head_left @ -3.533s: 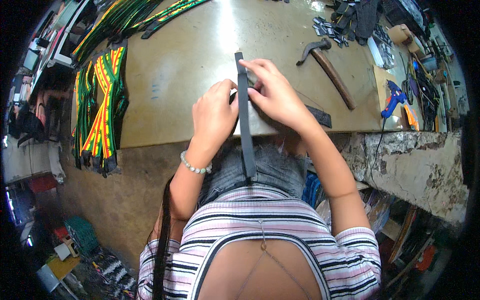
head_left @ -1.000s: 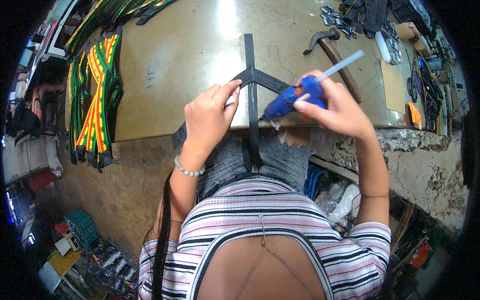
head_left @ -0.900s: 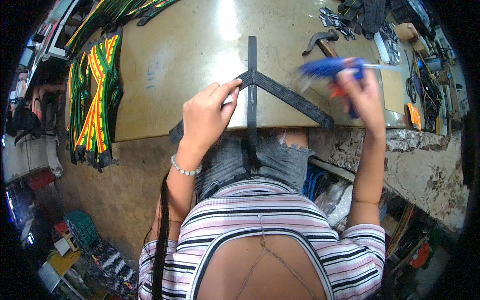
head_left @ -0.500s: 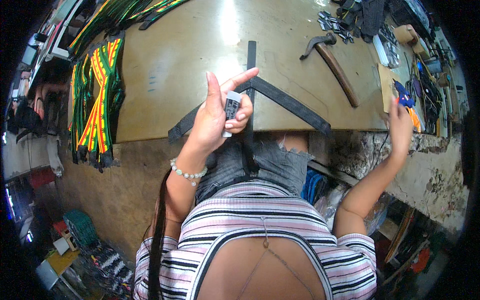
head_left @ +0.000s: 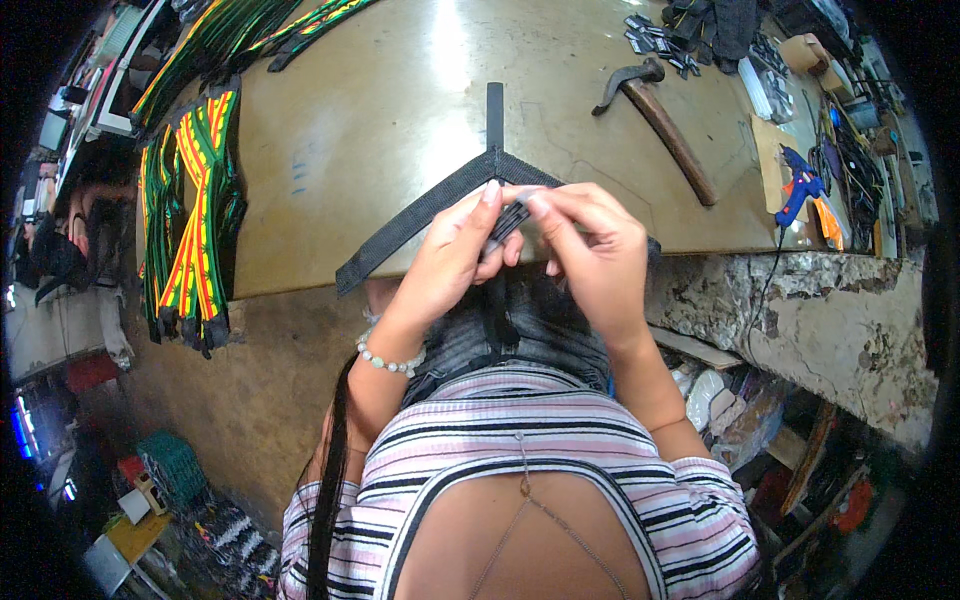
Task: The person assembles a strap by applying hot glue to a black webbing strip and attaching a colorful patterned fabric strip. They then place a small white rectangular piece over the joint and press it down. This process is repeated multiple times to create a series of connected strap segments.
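My left hand (head_left: 455, 240) is closed around a small black label (head_left: 510, 218) with pale ends, held over the table's front edge. The thumb and forefinger of my right hand (head_left: 595, 245) pinch at the label's upper, pale end. Beneath both hands lies a black webbing strap (head_left: 420, 215) joined in a Y shape, its two arms spreading toward me and its single tail (head_left: 495, 110) pointing away. My hands hide part of its right arm. Off to the right, a blue glue gun (head_left: 797, 190) rests at the table's edge, its cord hanging down.
A hammer (head_left: 670, 140) with a wooden handle lies right of centre on the table (head_left: 370, 110). Patterned green, yellow and red straps (head_left: 205, 200) hang over the left edge. Several small black buckles (head_left: 655, 38) are scattered at the back right.
My right hand has come from the glue gun at the far right to the label. The label in my left hand is now tilted, and its raised fingers have closed in.
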